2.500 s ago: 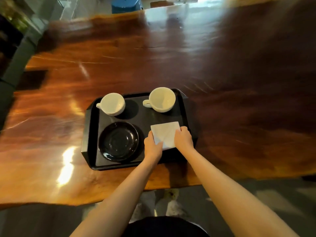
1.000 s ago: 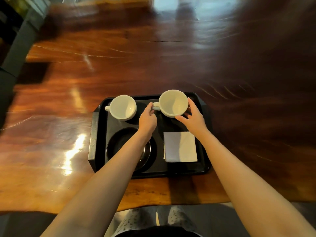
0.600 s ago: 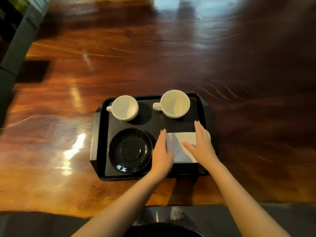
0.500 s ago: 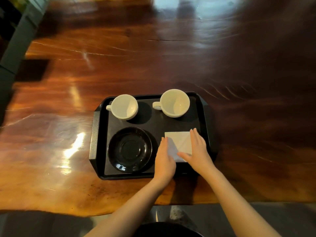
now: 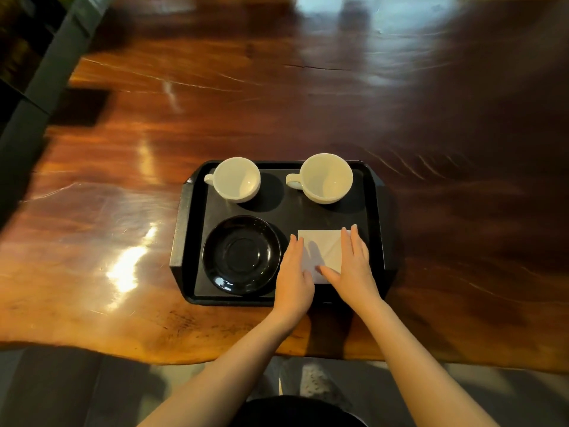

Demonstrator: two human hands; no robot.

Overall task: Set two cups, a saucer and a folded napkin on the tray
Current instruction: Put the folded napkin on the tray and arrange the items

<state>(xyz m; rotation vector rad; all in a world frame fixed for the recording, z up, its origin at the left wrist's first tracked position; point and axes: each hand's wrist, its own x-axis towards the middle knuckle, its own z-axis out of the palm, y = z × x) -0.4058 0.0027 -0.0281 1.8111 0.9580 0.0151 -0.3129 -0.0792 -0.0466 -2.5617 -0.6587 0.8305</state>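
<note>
The folded napkin is flanked by the flat, unclenched left hand and right hand, both grasping nothing.

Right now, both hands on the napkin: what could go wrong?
1. The napkin lies flat under the left hand and right hand; drawing them back could drag or unfold it.
2. The saucer sits just beside the left hand and could get nudged.
3. The tray sits near the table edge; a pull toward the person could slide it off.
</note>
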